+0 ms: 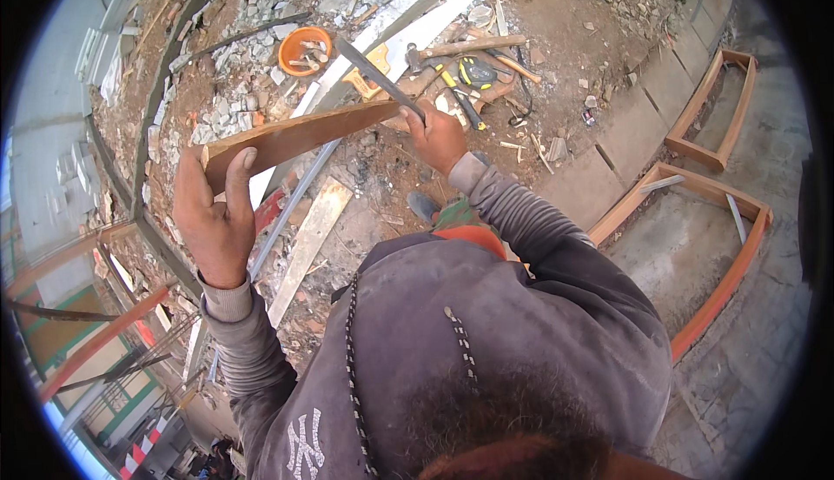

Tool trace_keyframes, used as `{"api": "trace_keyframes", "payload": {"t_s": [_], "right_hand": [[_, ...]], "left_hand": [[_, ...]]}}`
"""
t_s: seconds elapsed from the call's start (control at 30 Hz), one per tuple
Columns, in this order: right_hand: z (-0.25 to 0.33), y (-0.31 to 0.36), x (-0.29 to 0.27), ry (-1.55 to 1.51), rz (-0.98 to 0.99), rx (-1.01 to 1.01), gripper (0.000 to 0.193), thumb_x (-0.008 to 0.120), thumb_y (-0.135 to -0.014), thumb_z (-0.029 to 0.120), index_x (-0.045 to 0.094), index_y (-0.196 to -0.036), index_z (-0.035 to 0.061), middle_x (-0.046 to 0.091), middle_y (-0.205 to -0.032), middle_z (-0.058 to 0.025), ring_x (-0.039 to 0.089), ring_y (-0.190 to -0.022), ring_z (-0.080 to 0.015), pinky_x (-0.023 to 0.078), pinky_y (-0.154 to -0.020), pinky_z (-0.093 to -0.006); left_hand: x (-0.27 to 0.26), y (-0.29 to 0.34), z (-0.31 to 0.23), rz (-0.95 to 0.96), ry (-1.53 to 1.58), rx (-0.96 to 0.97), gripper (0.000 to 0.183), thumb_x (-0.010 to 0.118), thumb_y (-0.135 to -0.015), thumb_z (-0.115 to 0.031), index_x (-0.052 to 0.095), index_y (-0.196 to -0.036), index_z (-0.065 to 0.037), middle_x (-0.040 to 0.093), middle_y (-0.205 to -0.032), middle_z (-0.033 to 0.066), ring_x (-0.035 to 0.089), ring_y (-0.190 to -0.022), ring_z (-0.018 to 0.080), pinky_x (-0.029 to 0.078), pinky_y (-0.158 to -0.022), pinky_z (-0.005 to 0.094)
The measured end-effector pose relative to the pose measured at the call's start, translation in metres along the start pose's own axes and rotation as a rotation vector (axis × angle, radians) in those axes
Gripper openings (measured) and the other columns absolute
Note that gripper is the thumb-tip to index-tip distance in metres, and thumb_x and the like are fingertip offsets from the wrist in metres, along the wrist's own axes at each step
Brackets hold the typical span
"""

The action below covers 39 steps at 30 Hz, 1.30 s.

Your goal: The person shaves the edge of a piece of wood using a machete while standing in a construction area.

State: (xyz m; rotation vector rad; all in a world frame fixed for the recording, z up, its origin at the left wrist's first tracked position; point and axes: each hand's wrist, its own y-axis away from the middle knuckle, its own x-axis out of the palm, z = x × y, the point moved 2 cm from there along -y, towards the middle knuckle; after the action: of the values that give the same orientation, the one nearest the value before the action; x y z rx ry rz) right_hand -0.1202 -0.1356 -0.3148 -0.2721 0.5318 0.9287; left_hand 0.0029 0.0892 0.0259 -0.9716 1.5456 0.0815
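Note:
A brown wooden board (300, 139) is held up before my chest, slanting from lower left to upper right. My left hand (217, 215) grips its left end, with the thumb on the near side and the fingers behind. Its other end reaches my right hand (434, 137), which is closed on a long, flat, dark bar (380, 79). That bar points up and to the left, crossing close to the board's right end. Whether my right fingers also touch the board cannot be made out.
Beyond the board lie a handsaw (368, 72), a hammer (460, 46), a yellow-and-black tape measure (476, 72) and an orange bucket (304, 49). Rubble covers the ground. A pale plank (310, 241) lies below the board. Wooden frames (738, 276) rest on the paving at right.

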Motion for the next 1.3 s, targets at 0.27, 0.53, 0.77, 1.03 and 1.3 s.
{"api": "trace_keyframes", "payload": {"t_s": [0.27, 0.53, 0.77, 1.03, 1.3], "right_hand": [[-0.035, 0.002, 0.011, 0.24, 0.104, 0.159, 0.038, 0.062, -0.109, 0.041, 0.071, -0.104, 0.0039, 0.074, -0.086, -0.0249, 0.073, -0.083, -0.0484, 0.058, -0.075, -0.0575], [-0.038, 0.008, 0.015, 0.218, 0.117, 0.138, 0.035, 0.061, -0.109, 0.039, 0.068, -0.106, 0.0052, 0.074, -0.086, -0.025, 0.073, -0.083, -0.048, 0.057, -0.077, -0.0592], [-0.053, 0.006, 0.023, 0.169, 0.199, -0.062, 0.034, 0.059, -0.109, 0.038, 0.068, -0.111, 0.0053, 0.076, -0.097, -0.0239, 0.074, -0.089, -0.0473, 0.058, -0.081, -0.0579], [-0.071, 0.006, 0.034, 0.09, 0.118, -0.143, 0.03, 0.06, -0.109, 0.036, 0.063, -0.108, 0.0069, 0.075, -0.093, -0.0224, 0.075, -0.089, -0.0455, 0.059, -0.078, -0.0565], [-0.095, -0.004, 0.037, 0.259, 0.111, 0.24, 0.03, 0.061, -0.108, 0.036, 0.064, -0.112, 0.0067, 0.075, -0.094, -0.0235, 0.074, -0.09, -0.048, 0.058, -0.081, -0.0582]], "left_hand": [[-0.004, 0.012, -0.002, 0.036, -0.059, 0.008, 0.025, 0.082, -0.101, -0.016, 0.067, -0.113, 0.001, 0.065, -0.094, 0.0172, 0.066, -0.081, 0.0332, 0.053, -0.074, 0.0388], [-0.007, 0.029, 0.01, 0.02, 0.006, -0.125, 0.026, 0.08, -0.102, -0.012, 0.066, -0.117, 0.003, 0.07, -0.099, 0.0162, 0.068, -0.084, 0.0267, 0.055, -0.076, 0.0364], [-0.008, 0.037, 0.022, 0.062, 0.088, -0.212, 0.026, 0.076, -0.106, -0.012, 0.065, -0.122, 0.005, 0.073, -0.102, 0.0166, 0.071, -0.087, 0.0221, 0.056, -0.079, 0.0347], [-0.007, 0.039, 0.027, 0.03, 0.022, -0.201, 0.025, 0.075, -0.108, -0.015, 0.065, -0.12, 0.005, 0.075, -0.104, 0.0153, 0.071, -0.09, 0.0192, 0.057, -0.082, 0.0329], [-0.01, 0.044, 0.035, 0.012, 0.041, -0.224, 0.027, 0.076, -0.108, -0.016, 0.064, -0.12, 0.005, 0.074, -0.102, 0.0133, 0.069, -0.092, 0.0174, 0.055, -0.082, 0.0317]]}}
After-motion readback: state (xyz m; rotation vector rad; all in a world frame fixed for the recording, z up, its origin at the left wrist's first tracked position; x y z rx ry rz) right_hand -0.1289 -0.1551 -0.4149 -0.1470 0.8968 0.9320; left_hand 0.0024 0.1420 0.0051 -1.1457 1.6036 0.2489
